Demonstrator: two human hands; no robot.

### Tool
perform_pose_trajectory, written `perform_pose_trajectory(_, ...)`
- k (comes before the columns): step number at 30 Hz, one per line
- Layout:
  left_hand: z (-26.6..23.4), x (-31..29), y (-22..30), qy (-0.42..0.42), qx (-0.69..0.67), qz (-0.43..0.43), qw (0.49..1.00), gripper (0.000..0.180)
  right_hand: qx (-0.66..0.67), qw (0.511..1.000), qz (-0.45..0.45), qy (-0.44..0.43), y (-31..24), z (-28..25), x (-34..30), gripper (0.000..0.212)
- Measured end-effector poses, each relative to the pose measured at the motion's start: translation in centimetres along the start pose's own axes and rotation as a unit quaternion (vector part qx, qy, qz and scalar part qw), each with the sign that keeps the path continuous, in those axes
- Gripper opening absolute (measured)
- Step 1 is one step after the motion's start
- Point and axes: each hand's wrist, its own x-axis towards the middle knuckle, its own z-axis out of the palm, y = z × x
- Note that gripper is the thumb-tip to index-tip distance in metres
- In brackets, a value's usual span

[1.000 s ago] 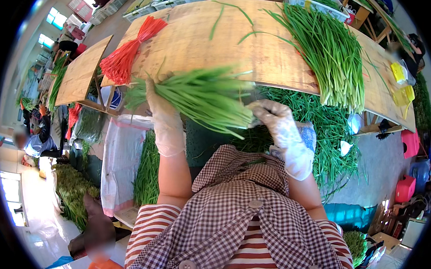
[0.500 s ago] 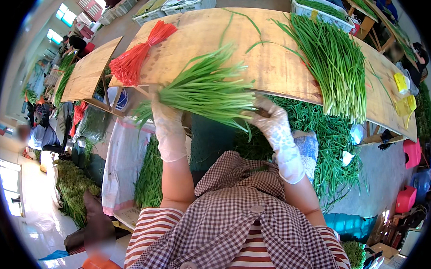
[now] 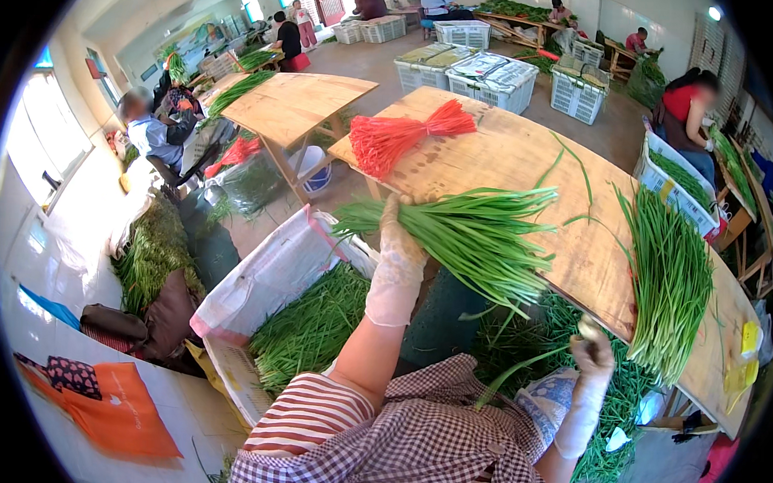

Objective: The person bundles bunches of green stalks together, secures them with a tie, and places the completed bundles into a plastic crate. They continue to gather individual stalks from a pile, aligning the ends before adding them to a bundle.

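Observation:
A fanned bunch of garlic chives (image 3: 480, 236) hangs over the near edge of the wooden table, held by my gloved left hand (image 3: 401, 238) near its leafy left end. The pale cut ends point right. Lower and to the right, my gloved right hand (image 3: 593, 351) is closed on a loose chive blade (image 3: 527, 366) that trails down left toward my checked apron. Right of the bunch, a larger pile of chives (image 3: 670, 285) lies across the table. At the table's left end lies a bundle of red ties (image 3: 398, 140), gathered in the middle.
Loose chive leaves (image 3: 623, 403) are heaped below the table by my right arm. A crate with a white sack liner (image 3: 258, 254) holds more greens at my left. A second wooden table (image 3: 298, 102) stands far left. White crates (image 3: 494, 83) and other people are beyond.
My view has swung left. My right hand has come off the bunch and moved down toward me with a single chive blade, while my left hand keeps the bunch.

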Motion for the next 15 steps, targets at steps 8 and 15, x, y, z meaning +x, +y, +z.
perform_pose_trajectory(8,8.8,-4.2,-3.6,-0.204,0.161,0.118,0.958,0.021,0.091,0.975,0.149,-0.137,-4.8,6.0,0.2,0.024)
perform_pose_trajectory(15,3.7,1.1,-0.2,-0.082,0.056,-0.022,0.995,0.027,0.05,0.941,0.178,-0.283,-6.2,8.4,-1.5,0.021)
